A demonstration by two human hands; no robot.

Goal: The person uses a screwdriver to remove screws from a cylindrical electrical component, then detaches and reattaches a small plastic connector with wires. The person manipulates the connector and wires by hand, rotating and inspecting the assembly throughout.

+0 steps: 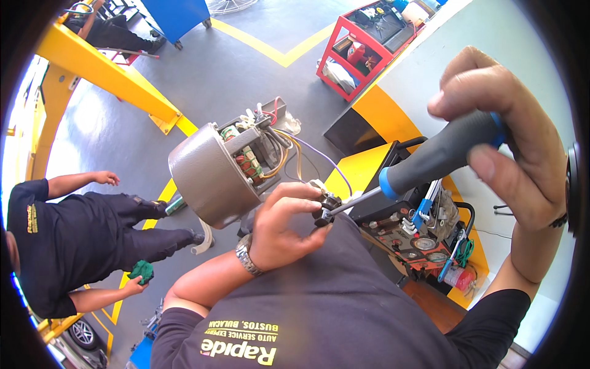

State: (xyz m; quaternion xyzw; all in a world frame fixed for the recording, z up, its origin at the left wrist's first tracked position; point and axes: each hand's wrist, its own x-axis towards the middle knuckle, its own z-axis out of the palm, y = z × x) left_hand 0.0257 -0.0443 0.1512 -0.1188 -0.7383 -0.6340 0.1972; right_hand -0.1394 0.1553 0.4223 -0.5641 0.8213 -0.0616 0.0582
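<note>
My left hand [284, 226], with a metal-banded watch at its wrist, pinches a small dark electrical part [326, 212] in front of my chest. My right hand [533, 157] is curled round the dark grey, blue-ringed handle of a screwdriver [430, 154]. Its shaft slants down to the left, and the tip meets the small part by my left fingertips. Just beyond my left hand is a grey metal motor housing [212, 175], open on one side. Copper windings [247, 161] show inside it. Purple, brown and yellow wires [296, 146] run from the housing toward the small part.
At right stands a yellow-topped equipment cart [362, 178] with gauges, clamps and hoses. A red tool cart [337, 58] is farther off. Yellow steel beams [114, 77] rise at left. There a co-worker [80, 240] holds a green cloth [141, 272]; another person [114, 34] sits behind.
</note>
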